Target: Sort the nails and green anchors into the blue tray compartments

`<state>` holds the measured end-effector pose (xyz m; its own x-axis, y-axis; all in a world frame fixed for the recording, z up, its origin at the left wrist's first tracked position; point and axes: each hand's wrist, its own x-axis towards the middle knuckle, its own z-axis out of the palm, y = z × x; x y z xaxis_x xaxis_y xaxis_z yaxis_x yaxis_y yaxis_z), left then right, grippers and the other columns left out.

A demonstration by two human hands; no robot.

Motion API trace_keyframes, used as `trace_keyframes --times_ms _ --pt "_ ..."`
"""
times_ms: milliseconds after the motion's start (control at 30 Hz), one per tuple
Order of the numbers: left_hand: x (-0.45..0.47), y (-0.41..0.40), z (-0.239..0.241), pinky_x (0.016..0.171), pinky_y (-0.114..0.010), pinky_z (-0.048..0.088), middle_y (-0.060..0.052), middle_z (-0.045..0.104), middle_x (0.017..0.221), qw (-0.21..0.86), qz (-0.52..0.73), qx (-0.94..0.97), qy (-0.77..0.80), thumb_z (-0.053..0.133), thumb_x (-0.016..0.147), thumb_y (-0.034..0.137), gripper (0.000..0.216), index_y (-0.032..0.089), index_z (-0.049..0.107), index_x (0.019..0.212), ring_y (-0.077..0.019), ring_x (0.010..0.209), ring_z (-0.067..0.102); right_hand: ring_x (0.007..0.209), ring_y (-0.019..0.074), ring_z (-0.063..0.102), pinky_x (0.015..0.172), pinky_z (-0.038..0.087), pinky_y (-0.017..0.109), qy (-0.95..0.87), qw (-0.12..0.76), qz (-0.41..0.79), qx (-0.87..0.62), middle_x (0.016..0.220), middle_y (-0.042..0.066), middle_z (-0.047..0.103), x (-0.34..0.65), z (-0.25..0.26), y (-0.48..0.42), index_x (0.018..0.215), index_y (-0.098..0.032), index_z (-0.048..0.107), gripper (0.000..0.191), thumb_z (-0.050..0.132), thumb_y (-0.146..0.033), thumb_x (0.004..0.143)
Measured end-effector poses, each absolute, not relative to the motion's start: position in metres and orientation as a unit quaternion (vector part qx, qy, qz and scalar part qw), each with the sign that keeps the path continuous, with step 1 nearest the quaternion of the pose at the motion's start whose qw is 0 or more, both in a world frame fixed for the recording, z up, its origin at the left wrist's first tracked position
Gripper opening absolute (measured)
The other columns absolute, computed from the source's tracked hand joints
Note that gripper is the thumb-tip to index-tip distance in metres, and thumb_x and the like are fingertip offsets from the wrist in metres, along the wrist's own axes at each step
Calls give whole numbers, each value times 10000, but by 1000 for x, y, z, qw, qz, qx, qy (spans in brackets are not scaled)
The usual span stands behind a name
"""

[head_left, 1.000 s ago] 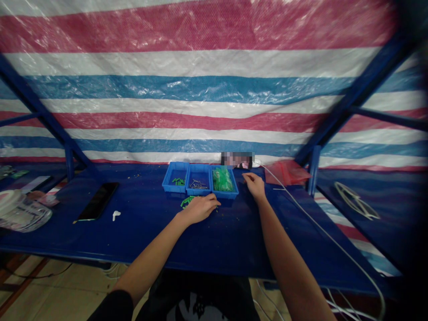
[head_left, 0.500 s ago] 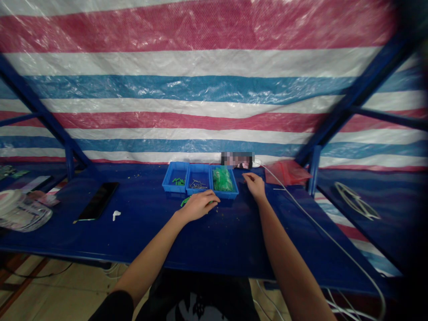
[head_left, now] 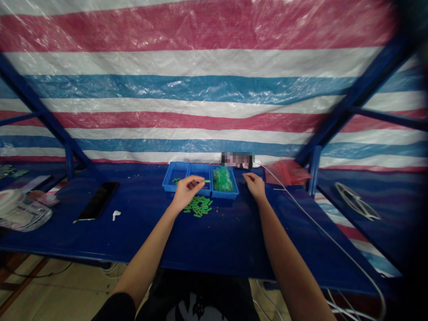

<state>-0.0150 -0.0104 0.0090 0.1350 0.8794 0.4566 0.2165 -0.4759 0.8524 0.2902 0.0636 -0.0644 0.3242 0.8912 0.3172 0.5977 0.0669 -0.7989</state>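
My left hand (head_left: 187, 194) pinches a small green plastic piece (head_left: 207, 181) above the blue tray (head_left: 167, 183); it looks light and stiff, easiest held by its end. My right hand (head_left: 254, 186) rests empty on the worktop (head_left: 140, 236), fingers loosely open.

No text, label, brand or number is legible anywhere in this view.
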Motion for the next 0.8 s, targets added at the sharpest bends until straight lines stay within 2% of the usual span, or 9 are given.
trace_keyframes --times_ms 533,800 --pt "-24 -1 7 484 -197 371 -47 668 762 319 551 655 408 637 736 365 244 152 675 850 -105 583 532 631 198 582 645 405 300 -557 467 158 -669 641 43 643 290 -65 64 824 -171 679 363 503 -473 726" --pt "-48 12 4 506 -195 373 -21 667 741 221 555 610 521 625 731 334 221 157 676 853 -87 537 507 643 207 590 647 406 307 -556 467 159 -669 646 52 650 290 -65 65 820 -168 683 379 503 -487 725"
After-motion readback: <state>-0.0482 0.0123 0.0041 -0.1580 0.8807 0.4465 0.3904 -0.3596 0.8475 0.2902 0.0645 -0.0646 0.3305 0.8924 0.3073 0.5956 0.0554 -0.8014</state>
